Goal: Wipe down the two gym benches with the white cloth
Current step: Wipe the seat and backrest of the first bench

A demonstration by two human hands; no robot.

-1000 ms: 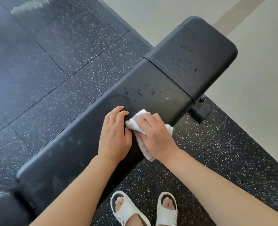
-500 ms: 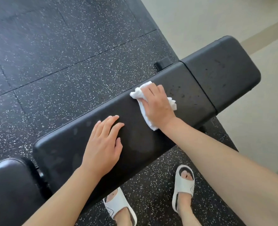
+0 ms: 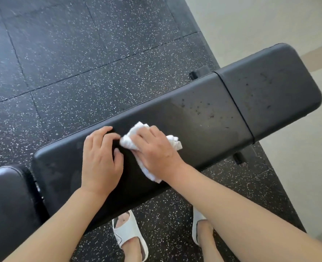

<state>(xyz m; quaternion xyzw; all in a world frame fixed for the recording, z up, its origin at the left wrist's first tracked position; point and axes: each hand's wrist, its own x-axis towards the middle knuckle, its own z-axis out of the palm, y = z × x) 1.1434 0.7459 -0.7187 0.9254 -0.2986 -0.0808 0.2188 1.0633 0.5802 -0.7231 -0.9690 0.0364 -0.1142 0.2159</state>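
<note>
The white cloth [image 3: 135, 138] lies bunched on top of the long black pad of the gym bench [image 3: 203, 118], near its middle, and most of it is hidden under my right hand [image 3: 154, 150]. A crumpled fold sticks out past my fingertips toward the far edge of the pad, another shows to the right of my knuckles, and a tail hangs over the near edge below my wrist. My right hand presses the cloth flat against the pad with fingers spread over it; they look laid on top more than curled round it. My left hand [image 3: 100, 157] rests on the pad just beside the cloth, fingers bent, fingertips touching the vinyl, holding nothing.

The cloth looks soft, light and limp, so I judge it will fold and slip out from under a loose palm; it is best held by gathering the bunch under the whole hand. The pad looks smooth and firm, so the cloth should slide on it easily.

To the right, the long pad meets a shorter seat pad [image 3: 269, 86] across a narrow seam. Dark specks dot both pads near that seam, so that stretch seems not yet wiped. At lower left is the rounded end of a second black pad [image 3: 7, 197]. Beneath is speckled black rubber flooring [image 3: 81, 53], with pale floor to the right. My feet in white sandals [image 3: 127, 233] stand close to the bench.
</note>
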